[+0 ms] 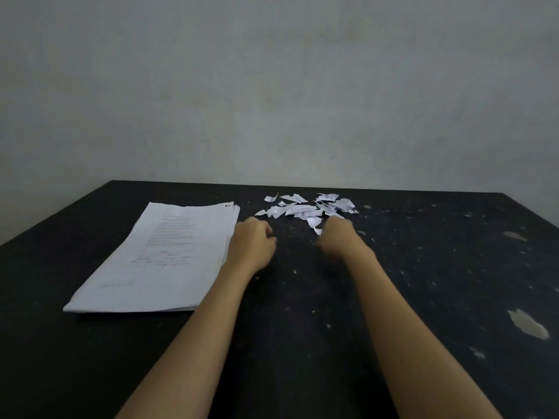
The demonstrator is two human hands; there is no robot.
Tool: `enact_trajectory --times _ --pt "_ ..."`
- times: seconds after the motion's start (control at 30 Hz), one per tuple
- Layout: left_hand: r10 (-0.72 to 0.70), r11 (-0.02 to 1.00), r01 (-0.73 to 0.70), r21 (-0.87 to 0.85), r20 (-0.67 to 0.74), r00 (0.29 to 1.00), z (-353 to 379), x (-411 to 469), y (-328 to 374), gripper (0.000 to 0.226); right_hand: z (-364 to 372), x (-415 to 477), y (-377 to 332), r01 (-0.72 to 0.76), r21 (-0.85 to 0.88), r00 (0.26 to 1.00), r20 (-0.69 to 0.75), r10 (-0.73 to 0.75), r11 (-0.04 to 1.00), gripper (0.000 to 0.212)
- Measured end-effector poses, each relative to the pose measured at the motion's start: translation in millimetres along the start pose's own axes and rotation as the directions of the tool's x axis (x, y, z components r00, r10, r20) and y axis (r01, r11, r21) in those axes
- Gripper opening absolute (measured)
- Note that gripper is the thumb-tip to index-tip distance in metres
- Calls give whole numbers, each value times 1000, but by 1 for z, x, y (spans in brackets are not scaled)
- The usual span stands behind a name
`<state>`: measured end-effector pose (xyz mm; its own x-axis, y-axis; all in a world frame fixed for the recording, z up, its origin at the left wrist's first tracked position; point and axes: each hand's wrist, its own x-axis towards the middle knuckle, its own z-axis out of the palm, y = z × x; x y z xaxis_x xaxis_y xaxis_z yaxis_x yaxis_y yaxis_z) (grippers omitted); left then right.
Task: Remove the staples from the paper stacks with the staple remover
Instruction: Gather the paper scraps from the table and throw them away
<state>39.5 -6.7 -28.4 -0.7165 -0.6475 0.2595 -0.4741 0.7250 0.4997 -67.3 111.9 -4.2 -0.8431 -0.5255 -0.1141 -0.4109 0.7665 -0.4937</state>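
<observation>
Although both the left hand (252,243) and right hand (338,240) were curled, their contents indiscernible, no staple remover was visible, and the paper stack (157,261) lay flat beside the left hand, two dark corner marks (227,205) suggesting staples yet to be pulled.

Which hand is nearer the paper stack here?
Left. The left hand is right beside the paper stack, at its right edge. The right hand is farther right, apart from it, by the torn paper scraps.
</observation>
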Motion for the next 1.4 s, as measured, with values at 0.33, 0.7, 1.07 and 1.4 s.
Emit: enact_trajectory --times 0.33,0.7,1.07,1.4 --pt "-176 984 176 4 -44 983 10 -5 -14 37 7 11 50 -141 -169 987 -100 125 976 41" --pt "-317 945 316 -89 -7 948 5 14 -26 29 31 25 8 173 114 970 -193 -149 978 29" --pt "-383 923 381 59 28 923 16 36 -22 15 42 74 -12 151 212 988 -48 -144 966 26" --pt "-236 945 217 243 51 970 23 43 -21 14 59 79 -23 175 32 975 -143 -169 984 21"
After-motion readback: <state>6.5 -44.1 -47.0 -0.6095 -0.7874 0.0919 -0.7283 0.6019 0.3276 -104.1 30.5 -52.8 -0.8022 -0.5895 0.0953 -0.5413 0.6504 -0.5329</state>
